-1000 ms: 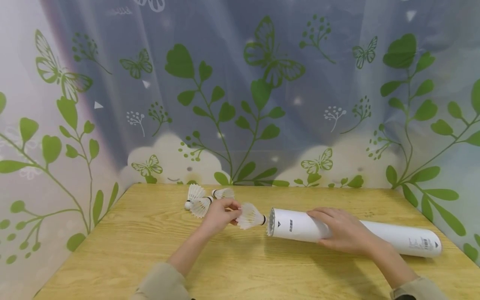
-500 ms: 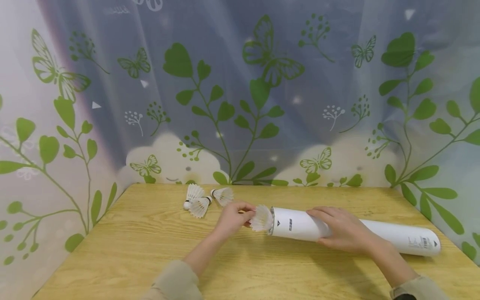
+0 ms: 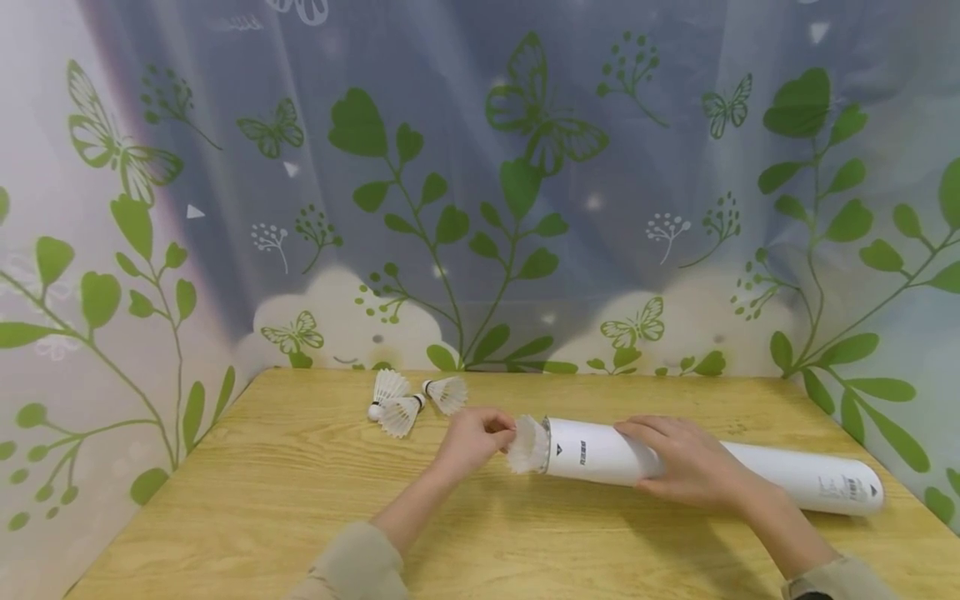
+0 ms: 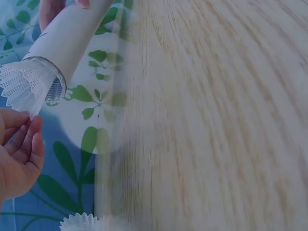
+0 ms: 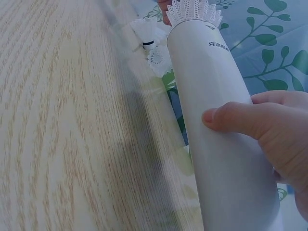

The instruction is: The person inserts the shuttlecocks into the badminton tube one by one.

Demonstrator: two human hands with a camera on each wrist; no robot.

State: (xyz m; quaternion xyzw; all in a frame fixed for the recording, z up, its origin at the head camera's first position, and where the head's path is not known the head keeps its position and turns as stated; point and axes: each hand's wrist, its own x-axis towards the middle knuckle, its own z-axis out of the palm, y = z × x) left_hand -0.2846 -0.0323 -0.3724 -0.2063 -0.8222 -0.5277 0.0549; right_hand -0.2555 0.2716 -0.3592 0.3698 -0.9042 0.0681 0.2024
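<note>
Plastic shuttlecock [image 3: 527, 447], part inside white tube [image 3: 596, 452], 3 o'clock from left hand [image 3: 474, 438] pinching it; tube axis likewise; right hand [image 3: 690, 462] gripping tube.

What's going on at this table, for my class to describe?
A person's left hand pinches a white shuttlecock by its skirt, with the shuttlecock partway into the open end of a white tube. Their right hand grips the tube around its middle. Three more shuttlecocks lie on the wooden table, near its far edge.
</note>
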